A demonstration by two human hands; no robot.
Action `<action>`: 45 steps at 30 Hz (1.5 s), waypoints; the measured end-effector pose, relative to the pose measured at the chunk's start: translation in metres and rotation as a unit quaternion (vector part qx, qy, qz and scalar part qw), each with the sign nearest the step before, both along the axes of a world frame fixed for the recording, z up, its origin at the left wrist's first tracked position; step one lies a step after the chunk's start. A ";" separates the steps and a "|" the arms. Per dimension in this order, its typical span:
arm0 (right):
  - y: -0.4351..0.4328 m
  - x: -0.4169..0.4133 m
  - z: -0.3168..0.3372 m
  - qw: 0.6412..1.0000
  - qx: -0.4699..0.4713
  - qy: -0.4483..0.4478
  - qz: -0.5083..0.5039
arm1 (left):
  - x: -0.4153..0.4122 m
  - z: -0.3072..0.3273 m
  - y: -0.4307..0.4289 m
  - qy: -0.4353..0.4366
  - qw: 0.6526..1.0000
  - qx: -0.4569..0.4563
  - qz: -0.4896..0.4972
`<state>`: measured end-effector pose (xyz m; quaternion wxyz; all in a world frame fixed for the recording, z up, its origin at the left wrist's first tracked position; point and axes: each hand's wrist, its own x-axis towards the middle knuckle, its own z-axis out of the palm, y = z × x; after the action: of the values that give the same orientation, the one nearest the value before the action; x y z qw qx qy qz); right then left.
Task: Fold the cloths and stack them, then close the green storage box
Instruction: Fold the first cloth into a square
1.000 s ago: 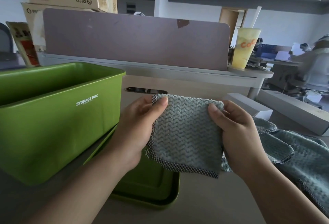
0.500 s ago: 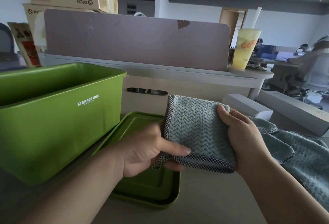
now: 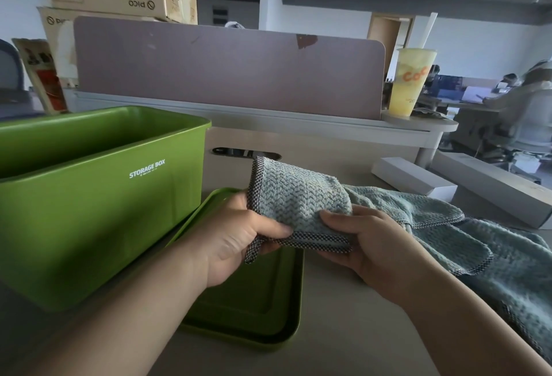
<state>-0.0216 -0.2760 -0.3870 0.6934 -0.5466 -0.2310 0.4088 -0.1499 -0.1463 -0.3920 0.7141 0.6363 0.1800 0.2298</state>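
- L grip (image 3: 239,235): thumb and fingers clamped on the left checked hem of the folded cloth (image 3: 298,196).
- R grip (image 3: 373,244): thumb on top, fingers beneath, clamped on the near-right corner of the same cloth.
- Cloth is held in the air, off the surface (image 3: 343,340). It sits over the far end of the lid (image 3: 254,310), between the green storage box (image 3: 89,211) and the loose cloths (image 3: 493,256).
- Box is open; its inside is not visible. Lid lies flat just beside it.
- Risk 1: layers are pinned along the near edge only, so the far part could fall open if either grip is eased before set-down.
- Risk 2: a hem corner hangs below the L grip and could get tucked under crooked, leaving an uneven stack.
- Risk 3: the cloth's right edge sits close to the loose cloths, approx. touching, so one could be dragged along.
- Orientation: near hem runs left-right, far edge is tilted up and away. Shape is approx. square; long axis is judged left-right, not certain.
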 end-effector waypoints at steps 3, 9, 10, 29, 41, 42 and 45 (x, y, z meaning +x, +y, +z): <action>0.001 -0.002 -0.003 0.999 0.021 -0.031 -0.027 | 0.001 -0.002 0.001 0.007 0.999 0.027 0.023; 0.008 -0.015 -0.010 0.994 -0.011 -0.089 -0.060 | -0.003 0.004 0.011 0.055 0.997 -0.026 0.044; 0.011 -0.018 -0.010 0.993 -0.018 -0.097 -0.063 | -0.004 0.006 0.015 0.071 0.996 -0.027 0.051; 0.046 -0.069 -0.022 0.834 -0.268 -0.468 -0.116 | -0.042 -0.018 0.047 0.255 0.920 0.254 0.154; 0.035 -0.079 -0.006 0.722 -0.322 -0.597 -0.139 | -0.042 -0.011 0.041 0.268 0.825 0.461 0.187; 0.040 -0.077 -0.003 0.723 -0.288 -0.609 -0.153 | -0.037 -0.010 0.043 0.267 0.813 0.490 0.167; 0.066 -0.069 -0.004 0.711 -0.218 -0.661 -0.101 | -0.023 -0.015 0.049 0.324 0.782 0.524 0.090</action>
<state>-0.0909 -0.2100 -0.3907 0.2629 -0.8332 -0.4780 -0.0906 -0.1727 -0.0976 -0.4074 0.1463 0.9303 0.3093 0.1319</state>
